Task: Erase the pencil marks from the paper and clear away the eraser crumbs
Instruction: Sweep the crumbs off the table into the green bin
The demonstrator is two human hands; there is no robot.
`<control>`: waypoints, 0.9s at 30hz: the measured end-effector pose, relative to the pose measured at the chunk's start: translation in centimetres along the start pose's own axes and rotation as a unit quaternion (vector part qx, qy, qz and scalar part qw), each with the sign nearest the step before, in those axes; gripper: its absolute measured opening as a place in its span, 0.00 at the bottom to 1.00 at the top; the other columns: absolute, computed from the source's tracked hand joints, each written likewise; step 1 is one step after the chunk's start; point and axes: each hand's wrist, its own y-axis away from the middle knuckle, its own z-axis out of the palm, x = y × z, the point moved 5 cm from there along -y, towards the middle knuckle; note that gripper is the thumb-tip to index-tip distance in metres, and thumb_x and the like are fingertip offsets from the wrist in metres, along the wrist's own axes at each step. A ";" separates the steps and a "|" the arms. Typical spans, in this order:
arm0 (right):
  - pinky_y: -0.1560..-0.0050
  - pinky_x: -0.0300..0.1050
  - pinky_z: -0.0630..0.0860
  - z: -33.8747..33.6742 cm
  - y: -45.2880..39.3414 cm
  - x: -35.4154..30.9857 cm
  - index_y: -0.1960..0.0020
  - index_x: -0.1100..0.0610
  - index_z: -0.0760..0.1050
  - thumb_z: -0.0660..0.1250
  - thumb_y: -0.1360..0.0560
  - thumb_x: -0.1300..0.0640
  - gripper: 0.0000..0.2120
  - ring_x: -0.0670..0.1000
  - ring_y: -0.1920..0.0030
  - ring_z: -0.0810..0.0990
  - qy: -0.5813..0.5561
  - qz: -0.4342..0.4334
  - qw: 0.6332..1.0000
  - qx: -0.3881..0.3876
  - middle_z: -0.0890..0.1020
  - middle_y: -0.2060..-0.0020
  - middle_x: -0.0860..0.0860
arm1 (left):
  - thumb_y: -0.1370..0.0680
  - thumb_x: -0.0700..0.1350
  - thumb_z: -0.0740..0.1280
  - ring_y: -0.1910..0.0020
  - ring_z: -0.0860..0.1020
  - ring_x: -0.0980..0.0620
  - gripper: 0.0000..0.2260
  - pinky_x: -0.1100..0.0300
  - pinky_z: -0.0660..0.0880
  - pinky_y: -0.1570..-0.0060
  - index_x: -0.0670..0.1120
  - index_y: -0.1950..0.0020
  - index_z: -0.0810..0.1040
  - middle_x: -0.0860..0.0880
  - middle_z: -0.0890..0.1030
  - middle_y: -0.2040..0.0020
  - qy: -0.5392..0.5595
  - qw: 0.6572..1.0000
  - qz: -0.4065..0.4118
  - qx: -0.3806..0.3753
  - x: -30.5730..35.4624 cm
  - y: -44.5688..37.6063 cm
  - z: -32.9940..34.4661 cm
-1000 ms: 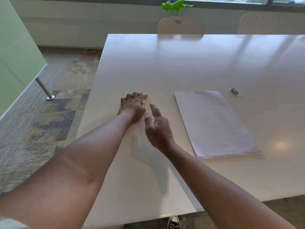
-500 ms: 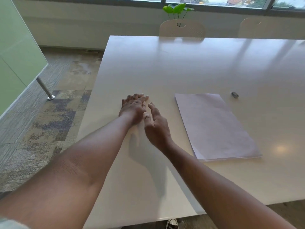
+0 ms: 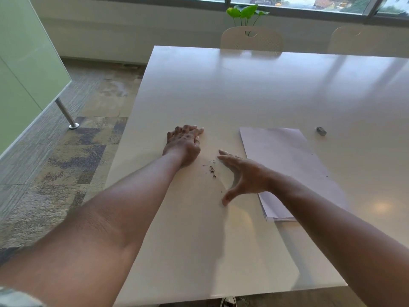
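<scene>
A small heap of dark eraser crumbs (image 3: 212,169) lies on the white table (image 3: 243,91), between my two hands. My left hand (image 3: 183,144) stands on its edge on the table left of the crumbs, fingers together and slightly curled, holding nothing. My right hand (image 3: 243,175) hovers just right of the crumbs, fingers spread, empty. The sheet of paper (image 3: 287,165) lies flat to the right, partly under my right forearm, with a few specks on it. A small grey eraser (image 3: 321,130) rests beyond the paper's far right corner.
The table's left edge runs close to my left hand, with carpeted floor (image 3: 73,151) below. Two pale chairs (image 3: 251,39) stand at the far side, a green plant (image 3: 246,12) behind them. A glass partition (image 3: 24,69) stands at the left.
My right hand has swung away to the right from my left hand and spread its fingers, uncovering the crumb heap. The left hand has stayed in place.
</scene>
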 end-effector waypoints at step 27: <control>0.28 0.45 0.62 0.0 -2.2 -0.9 0.21 0.49 0.58 0.66 0.30 0.29 0.45 0.50 0.24 0.63 0.095 0.031 0.985 0.144 0.62 0.22 0.46 | 0.15 0.50 0.52 0.23 0.59 0.51 0.23 0.53 0.55 0.26 0.59 0.20 0.65 0.57 0.62 0.20 -0.003 1.000 -0.007 -0.005 0.1 0.0 0.0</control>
